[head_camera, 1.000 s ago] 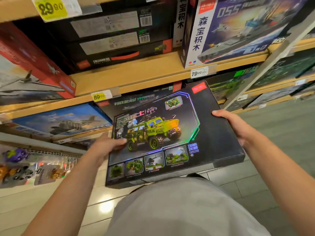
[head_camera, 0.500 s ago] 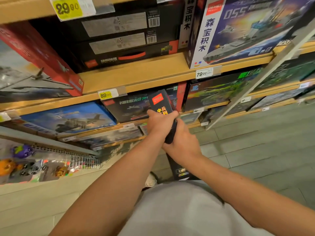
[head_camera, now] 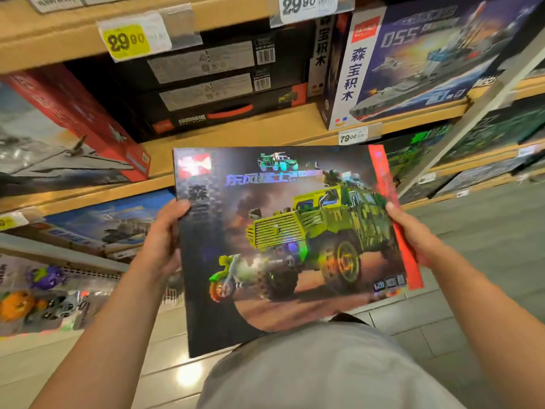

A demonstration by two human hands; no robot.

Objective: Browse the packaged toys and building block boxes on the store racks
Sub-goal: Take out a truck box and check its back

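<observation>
The building block box (head_camera: pixel 283 240) is dark, almost black, with a holographic rainbow sheen, a red stripe down its right edge and a red logo patch; its picture shows a green camouflage-patterned armoured truck on reddish-brown ground. The warship box (head_camera: pixel 418 60) is blue with a white side panel. The price tag (head_camera: pixel 126 41) is yellow. The shelves (head_camera: pixel 236 134) are tan.
</observation>
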